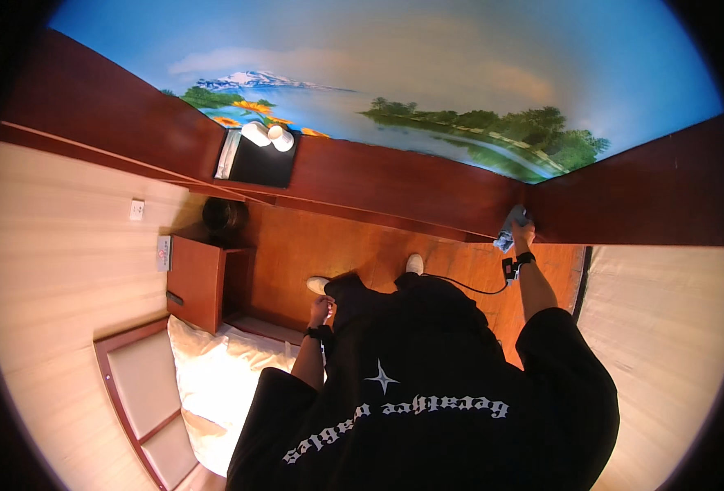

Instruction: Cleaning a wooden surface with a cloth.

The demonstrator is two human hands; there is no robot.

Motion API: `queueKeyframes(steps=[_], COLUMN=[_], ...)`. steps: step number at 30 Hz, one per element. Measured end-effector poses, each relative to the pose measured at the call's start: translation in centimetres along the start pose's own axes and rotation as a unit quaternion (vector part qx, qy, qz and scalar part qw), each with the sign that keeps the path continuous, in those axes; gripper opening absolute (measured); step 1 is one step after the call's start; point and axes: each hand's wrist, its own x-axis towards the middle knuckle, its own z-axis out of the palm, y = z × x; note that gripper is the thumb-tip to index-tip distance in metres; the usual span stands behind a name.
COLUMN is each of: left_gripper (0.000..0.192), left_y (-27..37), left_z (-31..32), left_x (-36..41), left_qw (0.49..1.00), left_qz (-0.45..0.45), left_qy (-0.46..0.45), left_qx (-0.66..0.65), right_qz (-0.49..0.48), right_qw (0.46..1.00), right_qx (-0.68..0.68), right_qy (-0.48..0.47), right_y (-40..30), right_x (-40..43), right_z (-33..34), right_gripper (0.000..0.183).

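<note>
My right hand [523,232] grips a bunched grey-blue cloth [507,236] at the right end of a long dark-red wooden ledge [386,184]. The cloth lies against the inner corner, where the side panel [632,215] meets the ledge. Beside my black trousers hangs my left hand [320,310], its fingers curled; nothing shows in it, but its inside is hidden. Both wrists wear black bands. Near the right one is a small black device [508,270] with a cable. Two white cups [268,136] and a pale packet [227,154] lie on a black tray [267,164] on the ledge.
A wooden bedside cabinet [195,283] stands left, with a dark round bin [224,215] beyond it. White pillows [205,380] rest by a padded headboard [144,393]. My shoes are on the wooden floor [319,245]. A landscape mural [448,80] rises behind the ledge.
</note>
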Motion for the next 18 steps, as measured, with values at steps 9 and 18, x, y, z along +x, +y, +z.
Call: queueKeyframes(steps=[9,18], left_gripper=[0.015,0.024], left_y=[-8.8,-15.3], left_z=[-5.6,-13.0], left_x=[-7.4,-17.6], left_qw=[0.991,0.980], left_qz=[0.037,0.014], left_qy=[0.090,0.188], left_qx=[-0.093,-0.060], right_qz=[0.042,-0.318], right_qw=[0.981,0.867], right_qx=[0.137,0.004], right_qy=[-0.128,-0.383], right_y=[-10.9,-33.6], right_x=[3.8,-24.1], right_z=[8.4,21.5], right_gripper=[0.055,0.055])
